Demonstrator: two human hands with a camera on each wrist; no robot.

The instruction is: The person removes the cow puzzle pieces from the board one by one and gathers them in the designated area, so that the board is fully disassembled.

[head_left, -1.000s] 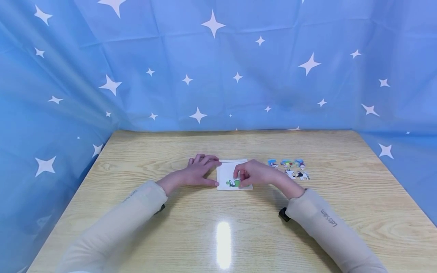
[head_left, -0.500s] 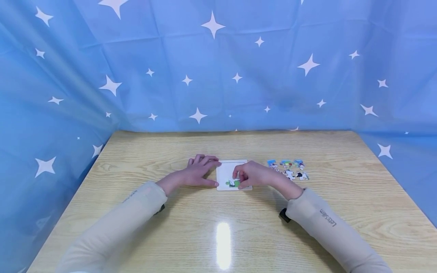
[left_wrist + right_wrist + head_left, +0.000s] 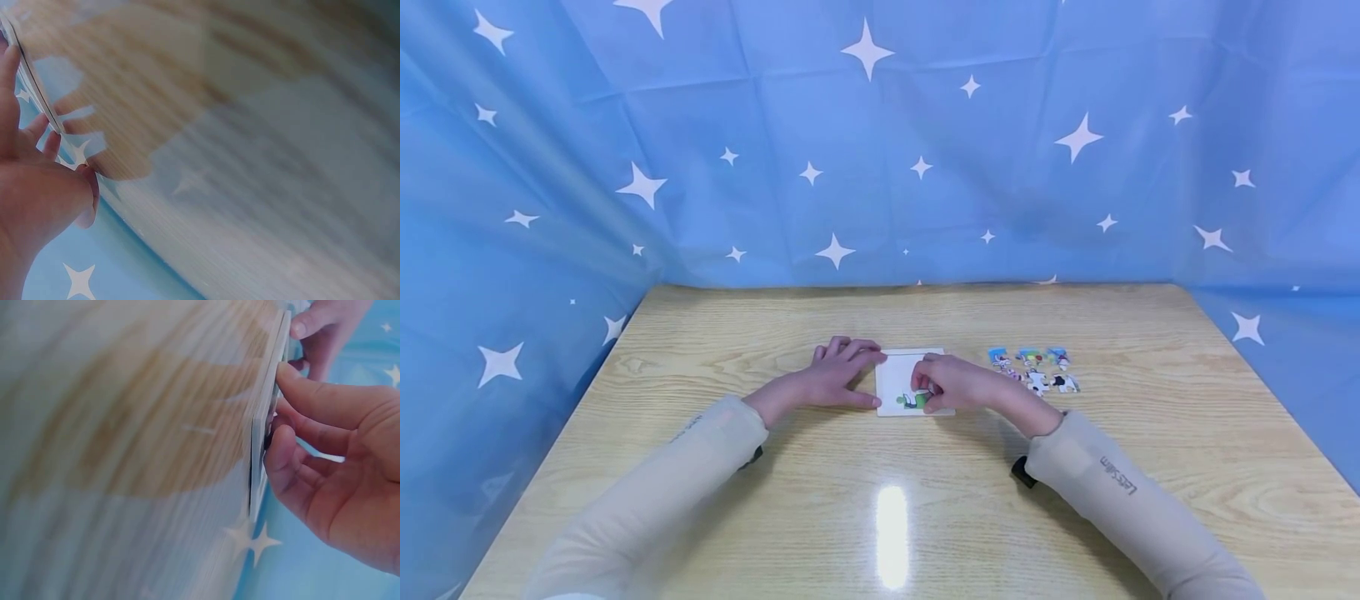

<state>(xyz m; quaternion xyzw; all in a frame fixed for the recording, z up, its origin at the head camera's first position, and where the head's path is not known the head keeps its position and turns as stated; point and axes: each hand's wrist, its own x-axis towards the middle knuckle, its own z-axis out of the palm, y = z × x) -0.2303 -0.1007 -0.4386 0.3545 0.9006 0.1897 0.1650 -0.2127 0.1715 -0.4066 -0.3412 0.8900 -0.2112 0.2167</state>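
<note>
A white puzzle board (image 3: 893, 371) with a raised border lies flat near the middle of the table. In its lower part are green-and-white puzzle pieces (image 3: 912, 402), partly covered by my right hand (image 3: 958, 385). That hand pinches a puzzle piece low on the board's right side; its thumb (image 3: 312, 397) and curled fingertips lie close over the board in the right wrist view, and the piece is mostly hidden. My left hand (image 3: 841, 377) spreads its fingers along the board's left edge, thumb at the lower corner, index finger near the upper one.
Several loose puzzle pieces (image 3: 1036, 379) with coloured pictures lie in two rows to the right of the board. The wooden table (image 3: 760, 517) has a bright glare spot in front. A blue curtain (image 3: 700, 125) with white stars hangs behind and beside it.
My right hand shifts only very slightly over the lower right of the board, its fingers a little more bunched. My left hand stays at the left edge.
</note>
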